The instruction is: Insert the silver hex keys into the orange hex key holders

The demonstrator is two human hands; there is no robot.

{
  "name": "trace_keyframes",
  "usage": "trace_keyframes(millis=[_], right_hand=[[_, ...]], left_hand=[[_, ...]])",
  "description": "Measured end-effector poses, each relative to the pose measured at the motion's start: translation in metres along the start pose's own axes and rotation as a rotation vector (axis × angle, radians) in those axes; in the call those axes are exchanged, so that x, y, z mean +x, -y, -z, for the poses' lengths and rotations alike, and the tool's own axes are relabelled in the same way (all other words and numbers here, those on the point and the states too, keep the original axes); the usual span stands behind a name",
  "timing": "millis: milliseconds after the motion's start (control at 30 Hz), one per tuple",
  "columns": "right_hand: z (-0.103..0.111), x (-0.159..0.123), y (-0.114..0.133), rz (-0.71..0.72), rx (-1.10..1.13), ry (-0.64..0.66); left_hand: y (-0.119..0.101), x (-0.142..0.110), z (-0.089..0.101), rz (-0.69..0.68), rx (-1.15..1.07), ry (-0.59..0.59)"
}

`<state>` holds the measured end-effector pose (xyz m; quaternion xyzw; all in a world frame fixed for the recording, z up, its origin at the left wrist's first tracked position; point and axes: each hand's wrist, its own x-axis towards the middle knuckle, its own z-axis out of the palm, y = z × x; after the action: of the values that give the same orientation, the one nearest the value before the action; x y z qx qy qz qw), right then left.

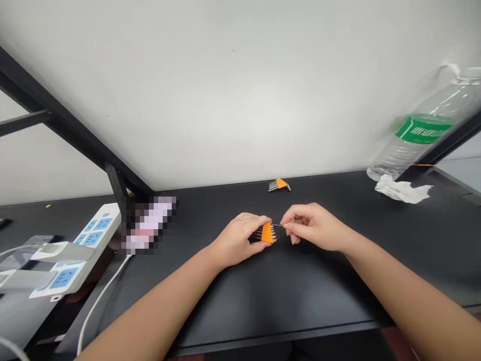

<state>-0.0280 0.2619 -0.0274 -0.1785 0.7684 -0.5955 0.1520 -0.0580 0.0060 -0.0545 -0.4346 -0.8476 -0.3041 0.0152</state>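
My left hand point(240, 239) is closed around a set of metal hex keys in an orange holder point(267, 232), held just above the black table point(285, 296). My right hand point(313, 226) pinches the tip of one key that sticks out of the holder towards the right. A second orange holder with hex keys point(279, 185) lies on the table farther back, near the white wall.
A clear water bottle with a green label point(421, 135) leans at the back right beside crumpled white paper point(402, 190). White and blue power strips point(75, 255) with a white cable point(99, 301) lie at the left. A black frame post point(116, 188) stands behind them.
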Motion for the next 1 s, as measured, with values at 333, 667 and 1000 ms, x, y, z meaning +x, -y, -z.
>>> trace_keyframes(millis=[333,667,1000], right_hand=[[-0.01,0.018,-0.028,-0.054,0.448,0.015],[-0.009,0.029,-0.034,0.033,-0.084,-0.088],[0.033,0.053,-0.068,-0.096,-0.924,-0.302]], left_hand=[[-0.004,-0.004,-0.003,-0.093,0.076,-0.188],[-0.003,0.0,-0.004,-0.095,0.147,-0.11],[0.059,0.004,0.02,0.362,0.262,-0.143]])
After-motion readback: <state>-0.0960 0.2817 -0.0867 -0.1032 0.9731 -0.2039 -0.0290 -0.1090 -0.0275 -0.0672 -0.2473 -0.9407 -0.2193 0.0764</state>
